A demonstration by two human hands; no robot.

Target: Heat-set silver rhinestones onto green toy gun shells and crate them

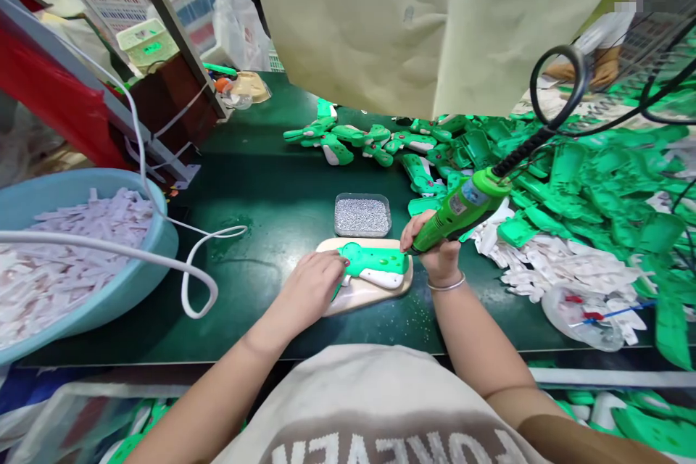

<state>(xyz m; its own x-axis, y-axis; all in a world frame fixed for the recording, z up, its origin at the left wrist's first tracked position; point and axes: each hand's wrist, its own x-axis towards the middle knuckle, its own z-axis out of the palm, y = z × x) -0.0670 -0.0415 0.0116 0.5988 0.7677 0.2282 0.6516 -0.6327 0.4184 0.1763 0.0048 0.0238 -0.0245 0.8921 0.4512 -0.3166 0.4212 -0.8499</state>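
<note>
My right hand [441, 261] is wrapped round a green electric screwdriver [462, 204], tilted, with its lower end by the right end of a green and white plastic toy [378, 259]. The toy looks like a toy gun and lies flat on a pale board [353, 296]. My left hand [314, 281] grips the toy's left end, its fingers covering that part. The screwdriver's tip is hidden behind my right fingers. Just beyond the board stands a small clear tray [338, 230] full of tiny silvery parts, seemingly screws.
Assembled toys [337, 145] lie at the back, and green shell halves [576, 167] are heaped right. White pieces [576, 264] and a clear bag [581, 319] lie below them. A blue basin [157, 196] of white strips stands left, with a white cable [204, 283] looping beside it.
</note>
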